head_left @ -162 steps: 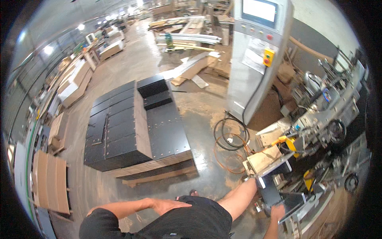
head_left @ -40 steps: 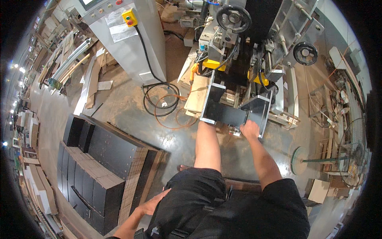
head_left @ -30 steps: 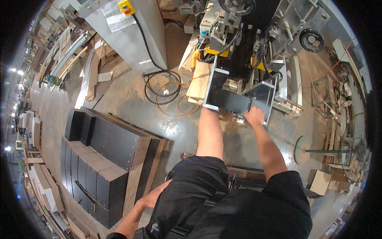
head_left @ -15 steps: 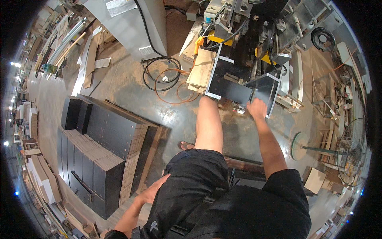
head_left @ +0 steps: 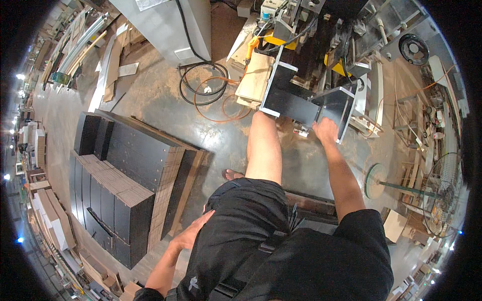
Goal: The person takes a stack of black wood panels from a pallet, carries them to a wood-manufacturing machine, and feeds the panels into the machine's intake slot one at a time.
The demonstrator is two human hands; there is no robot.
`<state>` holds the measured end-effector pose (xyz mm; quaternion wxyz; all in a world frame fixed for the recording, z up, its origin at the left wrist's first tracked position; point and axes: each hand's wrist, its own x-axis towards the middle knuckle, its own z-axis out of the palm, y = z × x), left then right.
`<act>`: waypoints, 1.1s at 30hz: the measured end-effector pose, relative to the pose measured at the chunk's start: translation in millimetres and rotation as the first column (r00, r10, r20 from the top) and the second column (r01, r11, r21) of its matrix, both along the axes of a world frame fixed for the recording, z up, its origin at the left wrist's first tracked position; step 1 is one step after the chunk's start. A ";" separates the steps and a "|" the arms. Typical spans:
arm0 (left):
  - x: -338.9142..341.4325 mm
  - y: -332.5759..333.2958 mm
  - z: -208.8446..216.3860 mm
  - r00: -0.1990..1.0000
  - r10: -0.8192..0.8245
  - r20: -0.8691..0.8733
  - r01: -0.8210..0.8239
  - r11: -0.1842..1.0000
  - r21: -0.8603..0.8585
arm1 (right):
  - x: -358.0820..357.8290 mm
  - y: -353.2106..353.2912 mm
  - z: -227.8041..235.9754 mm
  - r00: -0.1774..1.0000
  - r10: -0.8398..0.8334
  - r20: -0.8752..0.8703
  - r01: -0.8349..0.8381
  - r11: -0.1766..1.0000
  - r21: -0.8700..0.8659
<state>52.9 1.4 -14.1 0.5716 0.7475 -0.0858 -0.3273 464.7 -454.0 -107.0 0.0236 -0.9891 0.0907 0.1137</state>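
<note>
My right hand [head_left: 327, 130] reaches forward to the front of a machine [head_left: 296, 108] with a black bed. Its fingers are curled closed beside a dark metal plate [head_left: 337, 108] with a bright edge. What lies inside the fingers is hidden. My left hand [head_left: 195, 233] rests flat against the side of my black shorts [head_left: 241, 210], its fingers stretched out and holding nothing. Just left of the machine bed lies a stack of pale wooden boards [head_left: 255, 83]. An orange-handled air gun [head_left: 252, 47] sits at the far end of those boards.
Stacked black panels [head_left: 118, 200] stand on the floor at left. Coiled black and orange hoses [head_left: 203, 83] lie ahead, near a grey cabinet [head_left: 175, 30]. A floor fan [head_left: 442, 195] with a round base is at right. A black handwheel [head_left: 413, 49] sits at far right.
The view has shifted slightly. My right hand remains closed at the machine's front, and my left hand stays against my shorts.
</note>
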 end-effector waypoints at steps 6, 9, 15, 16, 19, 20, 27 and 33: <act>-5.3 1.3 -7.2 1.000 -0.024 -0.007 0.023 1.000 -0.019 | -1.2 -0.7 -2.9 1.000 0.003 0.002 -0.003 1.000 -0.005; 4.7 -3.3 2.9 1.000 -0.029 0.006 0.029 0.999 -0.043 | -0.9 2.1 1.6 1.000 0.005 -0.020 -0.006 1.000 -0.018; 24.4 -6.4 2.9 0.999 -0.028 0.037 0.029 0.999 -0.025 | 0.9 -2.4 -0.4 1.000 0.013 -0.007 -0.013 1.000 0.005; 29.5 -7.4 6.3 0.999 -0.024 0.027 0.025 0.999 -0.041 | 1.8 -4.0 0.5 1.000 0.012 0.001 -0.012 1.000 0.011; 28.8 -9.9 7.5 1.000 -0.019 0.005 0.019 0.999 -0.051 | -1.3 -2.0 8.5 1.000 -0.005 -0.019 0.006 1.000 0.029; 28.0 -9.6 6.9 1.000 -0.019 -0.002 0.019 0.999 -0.048 | 1.0 -0.1 11.0 1.000 -0.010 -0.029 0.011 1.000 0.028; 3.5 -3.3 -4.0 0.998 -0.051 -0.027 0.052 0.999 0.005 | -3.3 -1.7 -0.7 1.000 -0.009 0.002 0.009 1.000 0.023; 1.4 -0.2 -11.2 0.995 -0.093 0.038 0.092 0.995 0.041 | -3.8 1.3 -1.2 1.000 0.018 0.015 -0.018 1.000 -0.011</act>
